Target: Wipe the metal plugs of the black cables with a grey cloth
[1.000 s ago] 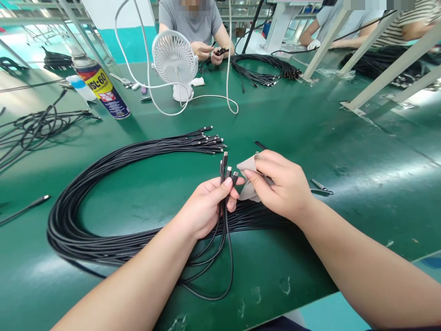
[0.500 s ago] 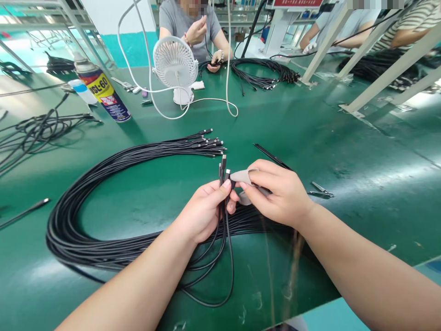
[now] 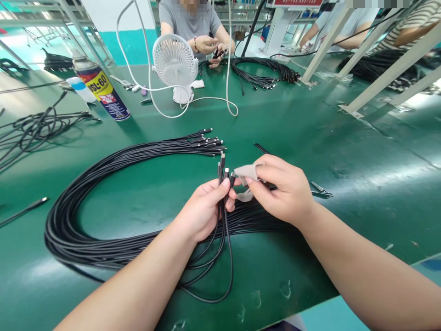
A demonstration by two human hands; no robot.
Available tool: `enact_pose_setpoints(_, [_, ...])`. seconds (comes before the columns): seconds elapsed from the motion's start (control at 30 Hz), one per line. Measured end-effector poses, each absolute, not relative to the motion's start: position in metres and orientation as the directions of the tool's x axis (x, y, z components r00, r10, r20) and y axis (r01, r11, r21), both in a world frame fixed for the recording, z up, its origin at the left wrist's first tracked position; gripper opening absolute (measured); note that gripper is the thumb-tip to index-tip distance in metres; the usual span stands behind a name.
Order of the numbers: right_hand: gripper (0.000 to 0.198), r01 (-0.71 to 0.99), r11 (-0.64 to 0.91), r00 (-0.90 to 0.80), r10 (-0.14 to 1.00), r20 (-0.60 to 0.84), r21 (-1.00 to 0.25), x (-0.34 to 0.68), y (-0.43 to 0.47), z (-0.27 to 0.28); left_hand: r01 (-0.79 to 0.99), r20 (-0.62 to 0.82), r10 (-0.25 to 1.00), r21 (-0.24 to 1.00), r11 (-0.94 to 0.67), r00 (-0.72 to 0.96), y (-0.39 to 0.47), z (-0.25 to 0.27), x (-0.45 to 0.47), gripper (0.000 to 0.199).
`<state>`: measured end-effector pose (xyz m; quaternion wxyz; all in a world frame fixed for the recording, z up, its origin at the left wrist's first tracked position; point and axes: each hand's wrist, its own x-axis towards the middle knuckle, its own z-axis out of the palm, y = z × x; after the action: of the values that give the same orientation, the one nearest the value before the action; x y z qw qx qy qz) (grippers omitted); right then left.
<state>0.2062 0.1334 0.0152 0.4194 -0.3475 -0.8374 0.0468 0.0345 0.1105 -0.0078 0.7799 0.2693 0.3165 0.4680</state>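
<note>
My left hand point(image 3: 203, 209) grips a few black cable ends point(image 3: 223, 171) upright, their metal plugs sticking out above the thumb. My right hand point(image 3: 280, 188) pinches a small beige cloth point(image 3: 245, 174) right beside those plugs, touching or nearly touching the rightmost one. The held cables hang down in loops toward the table's near edge. A large coil of black cables point(image 3: 103, 202) lies on the green table point(image 3: 344, 151), its plug ends point(image 3: 210, 142) fanned out just beyond my hands.
A white desk fan point(image 3: 175, 62) with white cord stands at the back, a blue-yellow spray can point(image 3: 101, 92) to its left. Loose cables point(image 3: 31, 131) lie far left. Tweezers point(image 3: 322, 189) rest right of my hand. A person opposite handles another cable bundle point(image 3: 262, 73). White frame legs point(image 3: 386, 78) stand right.
My right hand has pressed the cloth against the plug tips and drawn it back a little. The person opposite lifted a hand and lowered it again.
</note>
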Motion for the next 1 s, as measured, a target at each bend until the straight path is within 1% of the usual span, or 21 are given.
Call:
enact_pose_setpoints(0.1, [0.023,0.506,0.776,-0.455,0.611,0.648,-0.376,0.2076,0.1355,0.0149,-0.556,-0.243,0.898,0.716,0.421,0.368,0.1102,-0.008,0.0346,0.029])
enact_pose_setpoints(0.2, [0.025,0.567,0.753,-0.419,0.612,0.671,-0.333,0.2094,0.1374,0.0133,-0.553,-0.241,0.898,0.719,0.42,0.369,0.1102,-0.008,0.0342,0.031])
enact_pose_setpoints(0.27, [0.024,0.577,0.752,-0.418,0.607,0.677,-0.319,0.2104,0.1374,0.0122,-0.551,-0.235,0.899,0.724,0.415,0.369,0.1102,-0.0079,0.034,0.031])
enact_pose_setpoints(0.4, [0.021,0.523,0.791,-0.501,0.588,0.635,-0.319,0.2108,0.1369,0.0094,-0.554,-0.231,0.9,0.723,0.414,0.371,0.1102,-0.0088,0.0342,0.027])
enact_pose_setpoints(0.53, [0.022,0.593,0.748,-0.427,0.606,0.671,-0.297,0.2095,0.1371,0.0103,-0.54,-0.235,0.898,0.732,0.415,0.372,0.1103,-0.0092,0.0343,0.03])
enact_pose_setpoints(0.7, [0.021,0.495,0.812,-0.484,0.554,0.678,-0.31,0.2095,0.1363,0.0124,-0.531,-0.221,0.898,0.742,0.408,0.381,0.1101,-0.0091,0.0341,0.028])
enact_pose_setpoints(0.87, [0.023,0.578,0.752,-0.405,0.601,0.689,-0.316,0.2103,0.138,0.0109,-0.509,-0.219,0.897,0.761,0.403,0.384,0.1087,-0.0089,0.0338,0.03])
enact_pose_setpoints(1.0, [0.023,0.496,0.805,-0.453,0.559,0.694,-0.325,0.2101,0.1365,0.0097,-0.532,-0.216,0.901,0.746,0.401,0.376,0.1087,-0.0081,0.0346,0.029])
